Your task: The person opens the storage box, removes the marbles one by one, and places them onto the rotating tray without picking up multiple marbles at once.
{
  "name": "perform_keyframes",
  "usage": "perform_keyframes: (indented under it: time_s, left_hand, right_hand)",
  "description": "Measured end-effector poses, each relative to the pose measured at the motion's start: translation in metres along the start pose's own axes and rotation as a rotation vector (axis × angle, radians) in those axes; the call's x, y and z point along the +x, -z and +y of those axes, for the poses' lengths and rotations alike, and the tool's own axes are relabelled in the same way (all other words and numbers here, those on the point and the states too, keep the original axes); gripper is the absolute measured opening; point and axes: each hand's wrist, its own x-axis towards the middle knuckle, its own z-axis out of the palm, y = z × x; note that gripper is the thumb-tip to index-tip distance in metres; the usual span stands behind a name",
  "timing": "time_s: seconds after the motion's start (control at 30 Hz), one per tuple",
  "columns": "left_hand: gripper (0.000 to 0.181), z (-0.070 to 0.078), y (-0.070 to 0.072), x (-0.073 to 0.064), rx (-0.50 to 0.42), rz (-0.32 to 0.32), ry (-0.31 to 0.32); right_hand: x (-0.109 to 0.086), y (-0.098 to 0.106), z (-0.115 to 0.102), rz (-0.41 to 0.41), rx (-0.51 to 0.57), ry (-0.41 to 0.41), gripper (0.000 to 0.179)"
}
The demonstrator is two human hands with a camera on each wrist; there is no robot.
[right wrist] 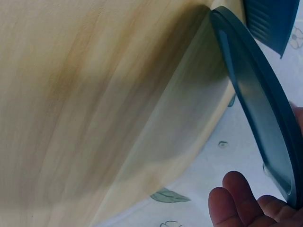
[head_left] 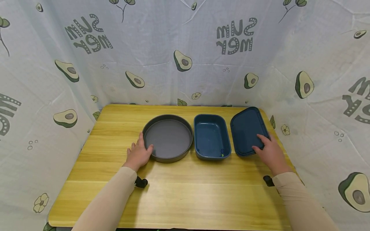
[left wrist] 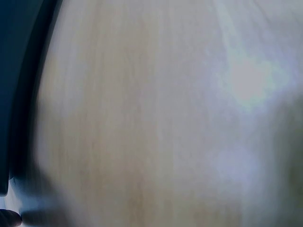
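Observation:
A round grey baking pan (head_left: 168, 138) sits on the wooden table, with my left hand (head_left: 138, 155) at its left side. The thumb reaches the rim while the other fingers spread outside the wall. To the pan's right stands a blue rectangular container (head_left: 211, 133), holding small bits (head_left: 222, 152) in its front corners, too small to identify. My right hand (head_left: 270, 154) holds a blue rectangular lid (head_left: 247, 131) by its right edge. The lid (right wrist: 258, 99) is tilted, with that edge raised off the table in the right wrist view.
The wooden table (head_left: 185, 199) has its right edge close beside the lid and right hand. White cloth (head_left: 162, 80) printed with avocados hangs behind the table and along both sides. Black wrist mounts (head_left: 141, 182) show at both sleeves.

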Motion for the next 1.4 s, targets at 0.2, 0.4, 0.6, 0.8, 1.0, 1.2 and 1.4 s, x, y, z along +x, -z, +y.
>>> perform_keyframes:
  time_s: [0.2,0.4,0.6,0.8,1.0,1.2,1.4]
  left_hand:
    - [0.090,0.000,0.000,0.000,-0.003,0.004,0.003]
    - [0.091,0.002,0.000,0.000,-0.001,0.002,0.006]
    - [0.091,0.002,0.000,-0.001,-0.002,0.000,0.007]
    - [0.091,0.001,0.000,0.000,0.000,0.003,0.008]
    - [0.091,0.000,-0.001,0.000,-0.003,0.010,0.003]
    - [0.091,-0.001,-0.002,0.001,0.001,0.017,-0.001]
    - [0.091,0.000,-0.002,0.001,-0.001,0.014,0.002]
  right_hand:
    - [-0.001,-0.001,0.006,-0.017,0.016,-0.013,0.069]
    - [-0.001,-0.001,0.011,-0.054,0.062,-0.047,0.073]
    - [-0.001,-0.005,0.019,-0.057,0.063,-0.054,0.075]
    - [-0.002,-0.008,0.023,-0.061,0.057,-0.060,0.077]
    - [-0.003,-0.010,0.029,-0.086,0.060,-0.074,0.080]
    - [-0.005,-0.013,0.035,-0.088,0.050,-0.090,0.080]
    - [-0.005,-0.017,0.038,-0.111,0.027,-0.112,0.079]
